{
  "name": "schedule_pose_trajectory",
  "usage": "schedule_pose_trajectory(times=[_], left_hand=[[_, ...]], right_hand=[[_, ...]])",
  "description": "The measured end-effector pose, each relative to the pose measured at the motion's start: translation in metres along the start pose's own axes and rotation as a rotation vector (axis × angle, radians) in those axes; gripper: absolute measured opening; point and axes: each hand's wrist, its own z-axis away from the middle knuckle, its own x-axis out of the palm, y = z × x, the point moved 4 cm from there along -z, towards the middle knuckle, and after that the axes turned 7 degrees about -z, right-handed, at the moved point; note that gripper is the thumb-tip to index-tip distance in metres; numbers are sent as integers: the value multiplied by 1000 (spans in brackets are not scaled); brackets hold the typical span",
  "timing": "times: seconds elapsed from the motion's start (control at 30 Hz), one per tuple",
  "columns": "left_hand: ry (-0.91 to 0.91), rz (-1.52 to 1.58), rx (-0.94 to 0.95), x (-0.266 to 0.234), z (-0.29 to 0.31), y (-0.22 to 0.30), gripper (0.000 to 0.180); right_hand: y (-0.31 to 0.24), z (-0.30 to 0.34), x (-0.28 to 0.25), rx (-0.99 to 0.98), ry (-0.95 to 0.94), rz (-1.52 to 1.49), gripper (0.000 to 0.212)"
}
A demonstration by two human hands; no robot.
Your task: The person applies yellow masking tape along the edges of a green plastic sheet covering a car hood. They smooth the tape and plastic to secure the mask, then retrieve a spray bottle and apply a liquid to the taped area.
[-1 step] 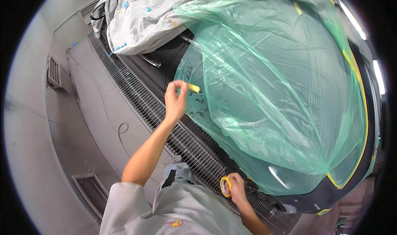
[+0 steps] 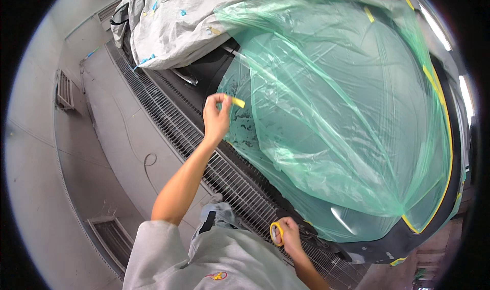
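Note:
Between the thumb and fingers of my left hand [image 2: 217, 117] is pinched a short strip of yellow masking tape [image 2: 238, 102], its free end sticking out to the right. The hand hovers at the left edge of the green plastic film [image 2: 326, 101] draped over the car. Lower down, close to my body, my right hand [image 2: 290, 234] grips a roll of yellow masking tape [image 2: 276, 234]. Through the film a dark car panel [image 2: 367, 246] shows at the near right. Yellow tape [image 2: 445, 172] runs along the film's right edge.
A grey-white cloth cover [image 2: 173, 24] with blue bits lies over the car's far left part. Floor grating [image 2: 184, 137] runs diagonally beside the car. A thin cable [image 2: 148, 162] lies on the grey floor. Wall vents [image 2: 65, 90] are at the left.
My left hand has risen slightly with the tape strip, whose free end now tilts a little differently. My right hand and the roll have shifted slightly left.

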Motion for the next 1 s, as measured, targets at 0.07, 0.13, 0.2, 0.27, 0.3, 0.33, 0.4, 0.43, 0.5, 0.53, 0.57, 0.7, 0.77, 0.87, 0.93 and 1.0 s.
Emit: schedule_pose_trajectory(times=[0.07,0.13,0.2,0.27,0.3,0.33,0.4,0.43,0.5,0.53,0.57,0.7,0.77,0.87,0.93,1.0], left_hand=[[-35,132,-161,24,-54,-25,34],[-11,197,-104,42,-90,-29,35],[-33,239,-65,59,-115,-25,34],[-65,218,-93,74,-132,-19,35],[-70,205,-100,80,-139,-15,35],[-71,233,-138,87,-143,-12,35],[-133,277,-175,101,-150,-7,35],[-164,289,-212,104,-153,-6,36],[-128,336,-236,102,-158,-8,36],[-96,335,-234,98,-160,-10,36],[-60,341,-214,92,-163,-12,36],[-87,147,-52,72,-169,-22,35],[13,-27,91,65,-170,-22,32],[67,-124,125,67,-172,-25,29],[28,-133,47,69,-177,-30,47],[118,-179,25,64,-185,-33,62]], right_hand=[[15,2,8,30,-5,8,18],[24,2,19,89,27,-41,18],[26,-1,31,161,108,-77,17],[21,-5,45,143,102,-39,17],[19,-7,51,168,120,-25,17],[16,-9,56,177,132,-37,17],[7,-15,66,99,98,-29,17],[3,-17,70,76,86,-23,17],[-4,-22,76,65,79,-24,15],[-7,-25,77,74,90,-26,14],[-11,-27,78,56,103,-10,14],[-19,-35,81,73,158,-18,15],[-21,-37,84,87,152,-40,16],[-22,-40,89,86,143,-42,16],[-21,-42,92,98,150,-29,16],[-20,-44,92,112,161,-11,15]])
